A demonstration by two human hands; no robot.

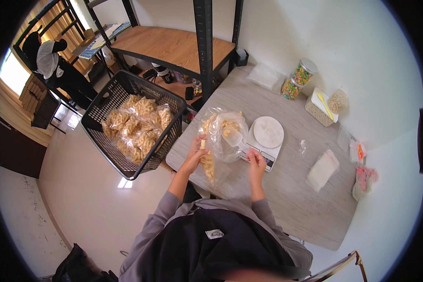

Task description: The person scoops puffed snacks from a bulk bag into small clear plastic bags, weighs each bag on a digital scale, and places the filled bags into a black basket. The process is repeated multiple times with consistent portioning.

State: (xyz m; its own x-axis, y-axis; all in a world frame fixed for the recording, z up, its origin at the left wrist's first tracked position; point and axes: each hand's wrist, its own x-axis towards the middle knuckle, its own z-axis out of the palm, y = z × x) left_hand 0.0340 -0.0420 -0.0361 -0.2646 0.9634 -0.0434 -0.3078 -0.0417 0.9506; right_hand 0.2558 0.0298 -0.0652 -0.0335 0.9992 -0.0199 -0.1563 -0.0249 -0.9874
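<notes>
My left hand (196, 155) grips the side of a clear plastic bag of pale yellow snack pieces (208, 167) near the table's left edge. Between thumb and fingers a bit of the pale snack shows. My right hand (256, 163) pinches the handle of a translucent plastic scoop (234, 136), with a few pieces in its bowl. The scoop is over an open clear plastic bag (225, 149), where more snack pieces lie; how the two bags overlap is hard to tell. Just to the right sits a white kitchen scale (279, 149) with a round platform (268, 132), bare on top.
A black plastic basket (134, 175) of bagged snacks stands left of the table (296, 197). Colourful jars (299, 79), a lidded container (319, 109) with a yellow spoon (325, 105), and plastic packets (322, 170) line the wall side. A metal-framed shelf (172, 46) rises behind; another person (53, 67) stands far left.
</notes>
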